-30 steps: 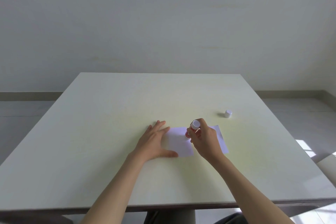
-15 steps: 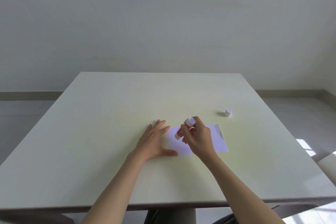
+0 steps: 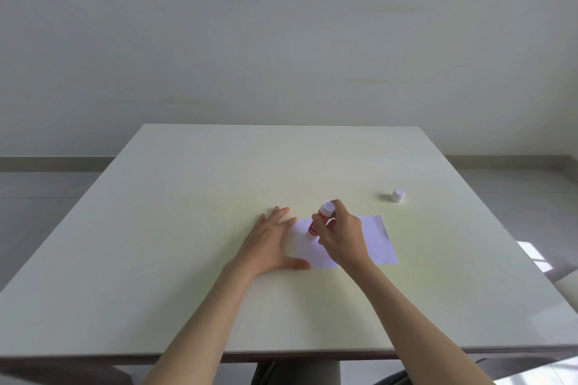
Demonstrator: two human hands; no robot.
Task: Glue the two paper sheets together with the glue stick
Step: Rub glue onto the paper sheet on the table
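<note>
Reaching in from the near edge of the pale table (image 3: 187, 259), two bare forearms lead up to the hands at the middle of the tabletop. The left hand (image 3: 269, 244) lies flat with its fingers spread, thumb stretched out toward the right, pressing down on the left end of the white paper (image 3: 375, 237); its fingertips rest on or just past the paper's left edge. Just to its right, the right hand (image 3: 342, 236) is curled around the glue stick (image 3: 319, 222), fingers and thumb pinching the red barrel, with the white end pointing up and away and the lower end down on the paper, tilted. The right hand covers the middle of the paper, so whether one sheet or two lie there cannot be told. The paper's right part shows bare beyond the wrist. Farther back and to the right, well apart from both hands, the small white cap (image 3: 398, 195) stands on the table. Beyond the far edge rises a plain wall (image 3: 281, 40).
</note>
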